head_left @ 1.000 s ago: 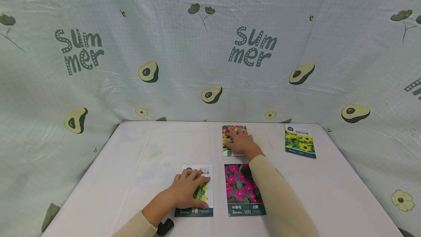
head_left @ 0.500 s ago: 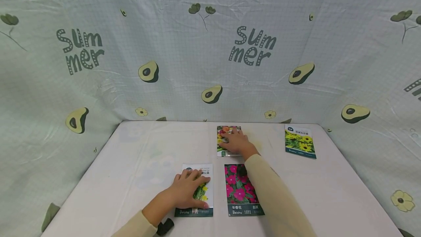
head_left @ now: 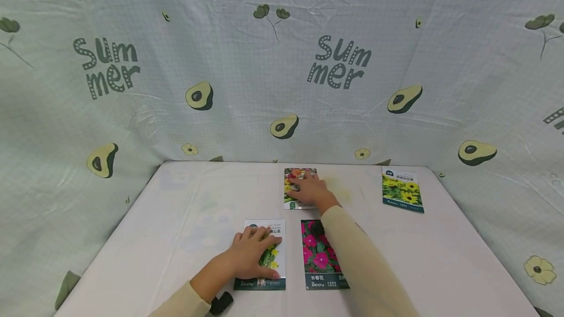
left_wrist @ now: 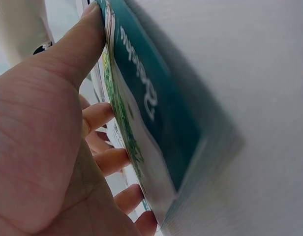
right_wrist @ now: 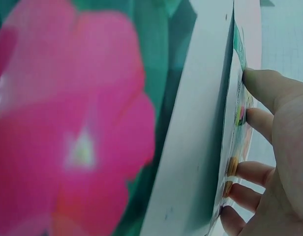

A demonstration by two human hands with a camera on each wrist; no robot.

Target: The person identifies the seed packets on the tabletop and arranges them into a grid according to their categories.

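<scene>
My left hand (head_left: 251, 257) rests with spread fingers on a white seed packet (head_left: 264, 285) with yellow flowers and a dark green lower band. In the left wrist view, its thumb and fingertips press against the packet's face (left_wrist: 129, 105). Farther back, my right hand (head_left: 310, 192) lies over a smaller packet (head_left: 289, 174) printed with colourful blooms, covering much of it. The right wrist view has those fingertips touching that packet (right_wrist: 233, 132) from above, fingers apart. Below the right forearm lies a packet with magenta flowers (head_left: 320, 258), partly hidden by the sleeve.
A packet with yellow flowers (head_left: 402, 190) lies at the back right of the white table (head_left: 194, 209). Behind the table hangs a pale curtain (head_left: 238, 62) with avocado and lettering prints. A small black device (head_left: 222, 303) sits at the left wrist.
My right hand has slid the colourful packet leftward along the back of the table; the right sleeve now covers more of the magenta packet. The left hand has stayed put.
</scene>
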